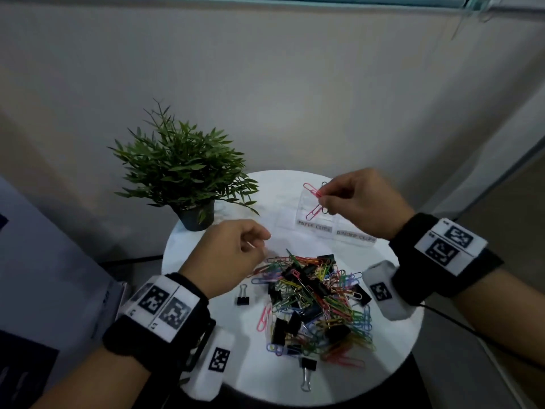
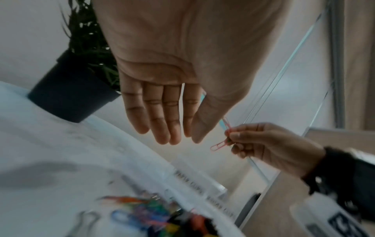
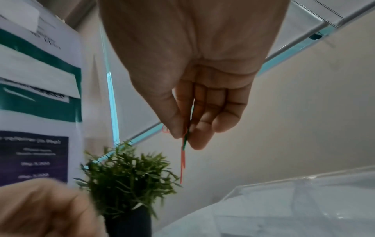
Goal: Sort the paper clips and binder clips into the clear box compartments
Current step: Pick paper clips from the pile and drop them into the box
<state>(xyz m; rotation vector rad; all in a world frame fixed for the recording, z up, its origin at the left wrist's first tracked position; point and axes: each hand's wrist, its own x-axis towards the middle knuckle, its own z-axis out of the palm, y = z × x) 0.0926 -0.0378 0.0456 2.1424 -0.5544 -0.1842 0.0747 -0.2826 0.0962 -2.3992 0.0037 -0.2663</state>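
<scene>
My right hand [image 1: 358, 202] pinches pink and green paper clips [image 1: 314, 202] by thumb and fingers; their long axes cross, hanging directly over the PAPER CLIPS compartment [image 1: 313, 222] at 6 o'clock below; I judge a straight drop suffices; left hand [image 1: 230, 255] idles empty, fingers slack, at 8 o'clock, nearer the pile [image 1: 318, 302].

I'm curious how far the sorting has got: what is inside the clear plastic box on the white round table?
Through the clear plastic box walls both labelled compartments look empty. The right hand, pinching pink paper clips above it, covers part of it.
</scene>
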